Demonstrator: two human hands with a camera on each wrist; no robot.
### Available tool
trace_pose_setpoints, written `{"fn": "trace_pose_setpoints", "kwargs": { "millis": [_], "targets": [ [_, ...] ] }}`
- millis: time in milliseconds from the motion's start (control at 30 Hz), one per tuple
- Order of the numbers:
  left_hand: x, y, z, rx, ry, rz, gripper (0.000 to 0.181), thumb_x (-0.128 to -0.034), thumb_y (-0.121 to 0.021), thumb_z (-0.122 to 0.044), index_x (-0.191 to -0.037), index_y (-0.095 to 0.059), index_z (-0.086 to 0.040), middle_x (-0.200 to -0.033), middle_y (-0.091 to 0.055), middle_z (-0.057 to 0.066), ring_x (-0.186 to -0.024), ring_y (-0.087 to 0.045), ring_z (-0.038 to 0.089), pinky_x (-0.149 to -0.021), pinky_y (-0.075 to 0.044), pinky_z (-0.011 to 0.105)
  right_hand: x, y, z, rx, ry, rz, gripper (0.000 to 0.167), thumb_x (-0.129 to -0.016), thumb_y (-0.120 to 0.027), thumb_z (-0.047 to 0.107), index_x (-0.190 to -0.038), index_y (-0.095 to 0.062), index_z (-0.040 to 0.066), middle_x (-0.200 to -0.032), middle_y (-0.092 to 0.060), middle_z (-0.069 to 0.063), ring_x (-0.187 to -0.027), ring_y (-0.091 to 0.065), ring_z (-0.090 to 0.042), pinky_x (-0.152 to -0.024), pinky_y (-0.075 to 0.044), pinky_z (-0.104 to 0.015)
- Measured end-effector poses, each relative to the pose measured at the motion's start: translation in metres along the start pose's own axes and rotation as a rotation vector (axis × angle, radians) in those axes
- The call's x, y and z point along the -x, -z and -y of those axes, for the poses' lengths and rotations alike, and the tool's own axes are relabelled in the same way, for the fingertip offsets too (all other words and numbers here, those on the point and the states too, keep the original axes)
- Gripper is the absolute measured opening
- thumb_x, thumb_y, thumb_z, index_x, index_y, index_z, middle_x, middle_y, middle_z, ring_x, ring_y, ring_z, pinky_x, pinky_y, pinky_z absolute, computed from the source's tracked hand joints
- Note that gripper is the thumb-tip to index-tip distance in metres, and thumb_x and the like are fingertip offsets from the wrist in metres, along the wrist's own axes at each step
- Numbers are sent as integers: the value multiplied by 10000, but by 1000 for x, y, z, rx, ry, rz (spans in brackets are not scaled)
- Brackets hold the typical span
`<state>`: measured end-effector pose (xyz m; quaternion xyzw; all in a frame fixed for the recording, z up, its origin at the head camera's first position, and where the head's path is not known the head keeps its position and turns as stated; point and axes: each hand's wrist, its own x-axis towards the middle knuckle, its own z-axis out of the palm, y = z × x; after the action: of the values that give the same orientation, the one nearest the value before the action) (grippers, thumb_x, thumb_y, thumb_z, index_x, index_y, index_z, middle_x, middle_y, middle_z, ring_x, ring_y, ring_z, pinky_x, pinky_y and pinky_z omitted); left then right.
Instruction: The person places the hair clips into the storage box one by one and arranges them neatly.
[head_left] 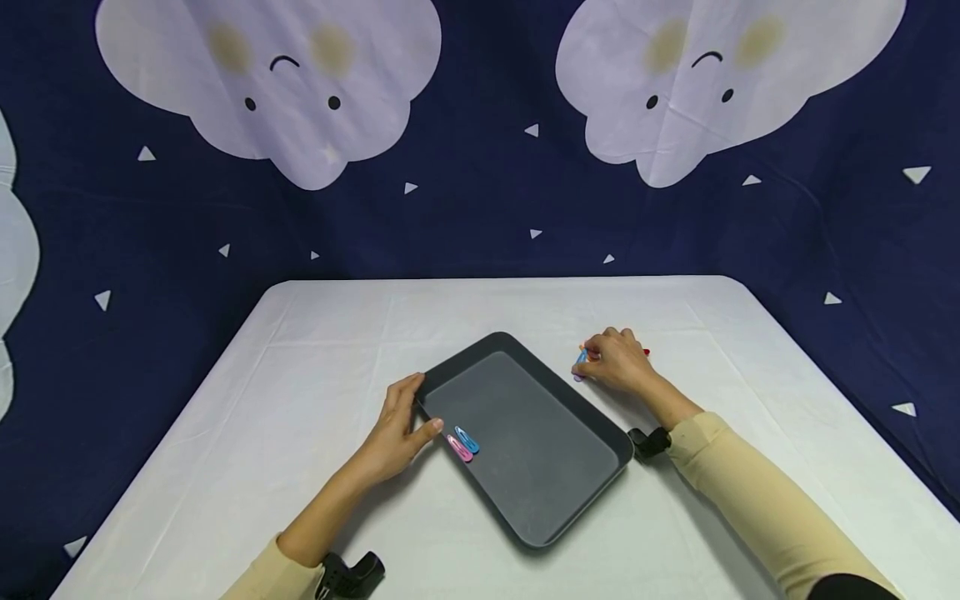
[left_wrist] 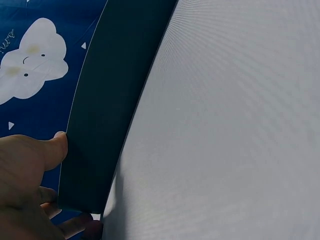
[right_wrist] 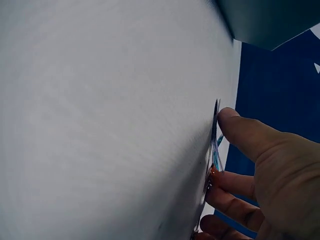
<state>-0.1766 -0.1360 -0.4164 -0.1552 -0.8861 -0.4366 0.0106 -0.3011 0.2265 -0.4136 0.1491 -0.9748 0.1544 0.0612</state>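
Sleeve (head_left: 780, 500), diagonal tray (head_left: 540, 450), clips (head_left: 467, 441) seemingly parallel

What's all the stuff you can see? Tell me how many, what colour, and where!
baking tray: 1, dark grey, on the table
snap hair clips: 2, pink and blue, inside the tray by its left edge
more small clips: count partly hidden, blue, orange, red and purple showing, under and around the right hand
tablecloth: 1, white, over the table
backdrop: 1, navy blue, behind the table
clouds: at least 3, white, on the backdrop
triangles: many, white, on the backdrop
wrist cameras: 2, black, one per wrist
sleeves: 2, pale yellow, on the arms
left hand: 1, bare, holding the tray's left corner
right hand: 1, bare, at the small clips
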Motion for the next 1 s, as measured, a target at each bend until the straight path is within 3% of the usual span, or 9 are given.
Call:
{"fn": "trace_pose_setpoints", "kwargs": {
  "millis": [333, 467, 600, 800, 1000],
  "targets": [
    [-1, 0, 1, 13, 4, -7, 763, -911, -618, -217, -1483, -165, 7, -1511, -158, 202, -1414, -180, 436, -1113, -208, 616, -1, -1, -2, -4, 1, 8, 311, -739, -752, 371, -735, -579, 113, -854, -554, -68, -815, -413, -255, -696, -260, -318],
    [-1, 0, 1, 5, 2, -6, 768, -910, -619, -220, -1483, -163, 10, -1509, -163, 201, -1415, -180, 432, -1112, -211, 615, 0, 0, -2, -36, 2, -12, 367, -746, -749, 356, -937, -688, 48, -918, -611, -109, -860, -449, -289, -720, -309, -338],
    [-1, -1, 1, -1, -5, -9, 763, -911, -619, -220, -1481, -168, 15, -1504, -170, 207, -1410, -188, 438, -1107, -218, 619, 1, 4, -1, -68, -2, -30, 502, -751, -750, 361, -1119, -670, 29, -1025, -629, -164, -927, -473, -329, -766, -373, -387],
    [0, 0, 0, 6, -1, -7, 751, -912, -616, -213, -1477, -177, 15, -1505, -172, 215, -1404, -195, 453, -1105, -218, 622, 3, 15, 3, -93, -55, 2, 544, -769, -739, 394, -1179, -642, 49, -1120, -606, -176, -991, -468, -326, -764, -412, -427],
    [-1, 0, -2, 9, 11, -4, 748, -914, -614, -207, -1481, -176, 7, -1511, -168, 207, -1409, -190, 449, -1109, -214, 619, 7, 27, 9, -130, -31, -1, 545, -792, -725, 388, -1198, -625, 40, -1137, -611, -173, -990, -474, -305, -787, -409, -415]
  ]
}}
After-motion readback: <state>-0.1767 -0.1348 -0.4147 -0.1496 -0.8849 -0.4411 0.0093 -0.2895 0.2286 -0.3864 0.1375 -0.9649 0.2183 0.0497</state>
